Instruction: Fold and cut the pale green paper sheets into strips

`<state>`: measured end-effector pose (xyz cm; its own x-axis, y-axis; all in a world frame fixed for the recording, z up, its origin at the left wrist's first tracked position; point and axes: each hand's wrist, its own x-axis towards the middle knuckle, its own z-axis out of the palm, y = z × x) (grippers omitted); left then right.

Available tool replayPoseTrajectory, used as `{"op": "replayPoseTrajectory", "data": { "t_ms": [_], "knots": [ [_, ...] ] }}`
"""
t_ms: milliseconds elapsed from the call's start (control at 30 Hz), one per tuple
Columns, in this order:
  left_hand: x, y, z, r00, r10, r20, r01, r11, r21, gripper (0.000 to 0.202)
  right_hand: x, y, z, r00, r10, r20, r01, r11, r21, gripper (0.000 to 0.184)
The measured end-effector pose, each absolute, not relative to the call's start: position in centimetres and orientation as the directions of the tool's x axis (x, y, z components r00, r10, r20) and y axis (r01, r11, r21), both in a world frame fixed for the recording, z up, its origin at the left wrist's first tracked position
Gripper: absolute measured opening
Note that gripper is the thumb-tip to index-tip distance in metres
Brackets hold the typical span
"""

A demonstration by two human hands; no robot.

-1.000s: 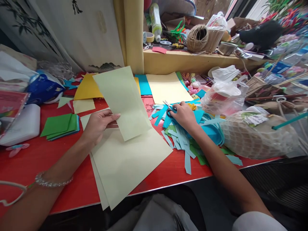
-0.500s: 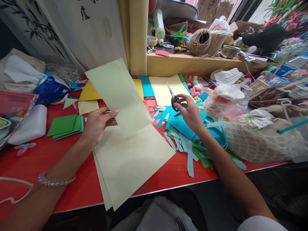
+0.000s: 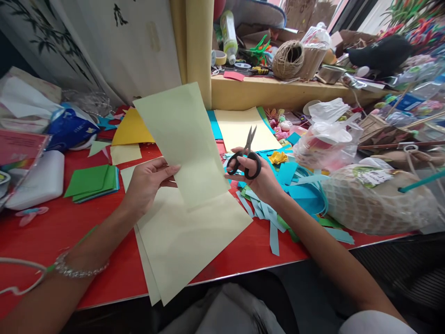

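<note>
My left hand pinches the left edge of a pale green sheet of paper, holding it raised and tilted above the table. In my right hand is a pair of scissors with black handles; fingers pass through the loops, and the slightly parted blades point up and away. The scissors are just right of the raised sheet, apart from it. Below lie larger pale green sheets, overlapping near the table's front edge. Blue, light blue and green paper strips are heaped under and beside my right hand.
On the red table, green paper squares lie at left, near a blue tissue pack. Yellow paper and a cream sheet are behind. At right sits a netted bag. A twine roll stands on the cluttered ledge.
My right hand has moved left and turned the scissors, whose blades now point up beside the sheet. The raised sheet and my left hand have shifted slightly right.
</note>
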<state>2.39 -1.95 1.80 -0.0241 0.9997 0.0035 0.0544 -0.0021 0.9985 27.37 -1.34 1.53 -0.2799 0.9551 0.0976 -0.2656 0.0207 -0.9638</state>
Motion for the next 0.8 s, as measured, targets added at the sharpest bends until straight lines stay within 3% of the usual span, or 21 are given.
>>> {"op": "replayPoseTrajectory", "data": {
  "t_ms": [133,267,533,700,800],
  "knots": [
    [2.5,-2.0,1.7,-0.003,1.000,0.006,0.093,-0.006,0.996,0.022,27.5,-1.0,1.5,-0.290,0.953,0.091,-0.207,0.030,-0.978,0.037],
    [2.6,-2.2,1.8,0.031,0.999,-0.014,0.102,0.011,0.995,0.022,27.2,-1.0,1.2,-0.276,0.955,0.108,-0.156,0.066,-0.986,0.021],
    [3.1,-2.6,1.6,0.048,0.999,-0.001,0.156,-0.007,0.988,0.027,25.7,-2.2,0.5,-0.346,0.938,-0.030,-0.164,-0.092,-0.982,0.055],
    [3.2,-2.6,1.3,0.032,0.999,0.007,0.172,-0.013,0.985,0.029,25.7,-2.2,0.1,-0.319,0.947,-0.039,-0.143,-0.089,-0.986,0.050],
    [3.4,-2.8,1.5,0.028,0.999,0.025,0.140,-0.029,0.990,0.047,25.6,-2.2,0.1,-0.315,0.949,-0.024,-0.159,-0.078,-0.984,0.049]
  ]
}}
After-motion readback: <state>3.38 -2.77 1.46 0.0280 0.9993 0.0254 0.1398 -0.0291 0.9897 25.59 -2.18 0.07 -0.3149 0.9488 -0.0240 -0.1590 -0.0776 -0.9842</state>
